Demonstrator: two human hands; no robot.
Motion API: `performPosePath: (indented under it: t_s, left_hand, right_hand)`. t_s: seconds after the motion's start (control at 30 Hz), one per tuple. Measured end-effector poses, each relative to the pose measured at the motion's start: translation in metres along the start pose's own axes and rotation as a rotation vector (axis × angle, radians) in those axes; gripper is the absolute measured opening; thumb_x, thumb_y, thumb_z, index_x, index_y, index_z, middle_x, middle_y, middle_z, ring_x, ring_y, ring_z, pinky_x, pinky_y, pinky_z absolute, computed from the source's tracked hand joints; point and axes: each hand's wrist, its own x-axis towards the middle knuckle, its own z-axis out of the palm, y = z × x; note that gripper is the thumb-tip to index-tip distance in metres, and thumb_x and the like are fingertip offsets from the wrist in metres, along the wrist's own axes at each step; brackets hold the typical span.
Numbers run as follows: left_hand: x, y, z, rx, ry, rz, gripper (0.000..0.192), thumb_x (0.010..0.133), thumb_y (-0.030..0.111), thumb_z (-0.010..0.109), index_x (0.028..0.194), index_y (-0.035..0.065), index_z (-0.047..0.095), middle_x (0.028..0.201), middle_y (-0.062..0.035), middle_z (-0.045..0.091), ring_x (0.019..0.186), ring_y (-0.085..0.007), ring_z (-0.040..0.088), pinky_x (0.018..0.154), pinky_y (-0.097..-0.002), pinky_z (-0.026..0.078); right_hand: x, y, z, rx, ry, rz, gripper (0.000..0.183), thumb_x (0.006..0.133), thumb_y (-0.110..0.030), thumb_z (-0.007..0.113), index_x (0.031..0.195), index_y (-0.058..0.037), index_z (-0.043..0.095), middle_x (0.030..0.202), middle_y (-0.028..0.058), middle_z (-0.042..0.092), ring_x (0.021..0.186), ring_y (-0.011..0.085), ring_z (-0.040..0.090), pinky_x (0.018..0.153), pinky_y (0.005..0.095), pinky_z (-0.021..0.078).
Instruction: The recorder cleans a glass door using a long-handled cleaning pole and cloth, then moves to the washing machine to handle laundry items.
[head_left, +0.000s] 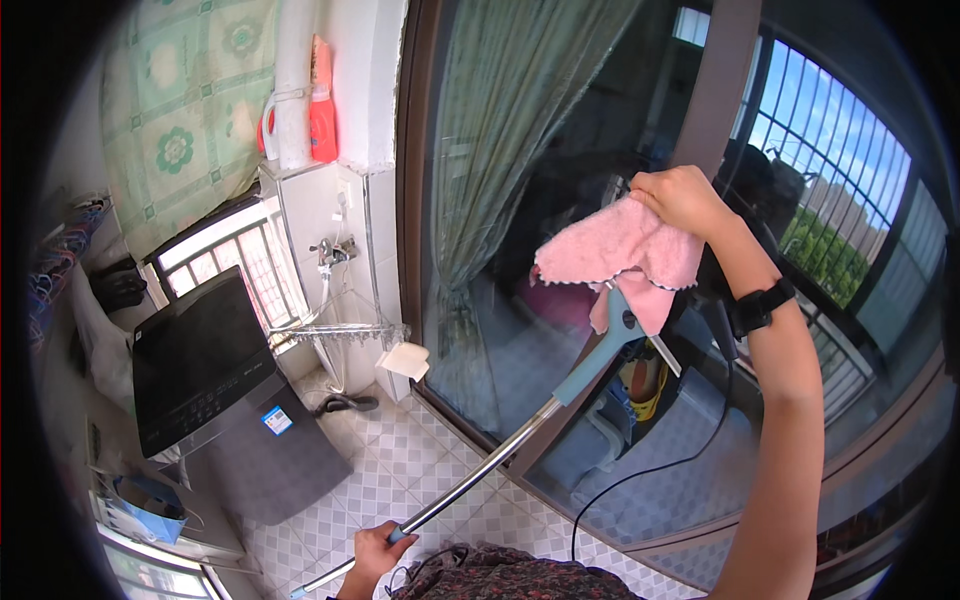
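Observation:
My left hand (377, 550) is closed around the metal pole of a window squeegee (480, 472), which slants up to the right. At its upper end is a blue-grey plastic head with a narrow blade (664, 352). A pink cloth (615, 244) with a dark-and-white stitched edge drapes over part of that head. My right hand (686, 199) grips the top of the cloth, in front of the sliding glass door. The cloth hides part of the squeegee head. A black band is on my right wrist.
Brown-framed glass doors (551, 433) stand ahead and right, a green curtain (487, 187) behind the glass. At left are a dark washing machine (262, 442), a clip hanger (345, 330), a tap (334, 251) and a red bottle (323, 127). A black cable (645, 471) hangs at right.

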Motion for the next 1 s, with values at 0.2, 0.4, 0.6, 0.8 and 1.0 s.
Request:
performPosePath:
  t_s: [0.2, 0.4, 0.6, 0.8, 1.0]
  left_hand:
    - [0.005, 0.004, 0.001, -0.113, 0.15, -0.002, 0.024, 0.071, 0.023, 0.076, 0.068, 0.0053, 0.061, 0.047, -0.0069, 0.051, 0.04, -0.0218, 0.051, 0.043, -0.0319, 0.04]
    - [0.012, -0.014, -0.021, -0.039, 0.317, 0.135, 0.021, 0.07, 0.016, 0.075, 0.068, 0.0035, 0.059, 0.047, -0.008, 0.05, 0.04, -0.0209, 0.048, 0.042, -0.0311, 0.039]
    - [0.016, -0.001, -0.038, -0.041, 0.369, 0.097, 0.022, 0.072, 0.016, 0.073, 0.066, 0.0031, 0.056, 0.046, -0.0071, 0.046, 0.039, -0.017, 0.045, 0.042, -0.0302, 0.036]
    - [0.011, -0.016, -0.04, -0.013, 0.423, 0.096, 0.022, 0.072, 0.017, 0.073, 0.068, 0.0029, 0.057, 0.046, -0.0062, 0.045, 0.04, -0.0168, 0.043, 0.042, -0.0303, 0.035]
    - [-0.004, -0.014, -0.026, -0.103, 0.425, 0.022, 0.021, 0.073, 0.017, 0.072, 0.069, 0.0027, 0.058, 0.047, -0.0049, 0.045, 0.042, -0.0135, 0.042, 0.042, -0.0286, 0.035]
  right_hand:
    - [-0.025, -0.007, 0.013, 0.228, -0.127, 0.083, 0.027, 0.091, -0.03, 0.05, 0.085, -0.0067, 0.064, 0.072, 0.0168, 0.061, 0.071, 0.0295, 0.062, 0.064, 0.0393, 0.047]
    - [-0.051, -0.002, 0.01, 1.416, -0.015, 0.527, 0.041, 0.097, -0.039, 0.04, 0.112, -0.0035, 0.055, 0.098, 0.0083, 0.064, 0.078, 0.0118, 0.062, 0.062, 0.0218, 0.0514]
    - [-0.067, -0.027, 0.064, 1.47, -0.398, 0.793, 0.064, 0.09, -0.063, 0.037, 0.105, -0.004, 0.058, 0.087, 0.0036, 0.062, 0.074, 0.0147, 0.059, 0.067, 0.0289, 0.0501]
    - [-0.042, -0.032, 0.062, 1.27, 0.266, 0.856, 0.023, 0.086, -0.023, 0.051, 0.085, -0.0022, 0.062, 0.082, 0.0051, 0.06, 0.067, 0.0151, 0.055, 0.064, 0.0267, 0.0452]
    - [-0.043, 0.001, 0.06, 1.839, 0.505, 0.916, 0.025, 0.089, -0.014, 0.046, 0.101, 0.0047, 0.057, 0.091, 0.012, 0.063, 0.075, 0.0204, 0.063, 0.065, 0.034, 0.0514]
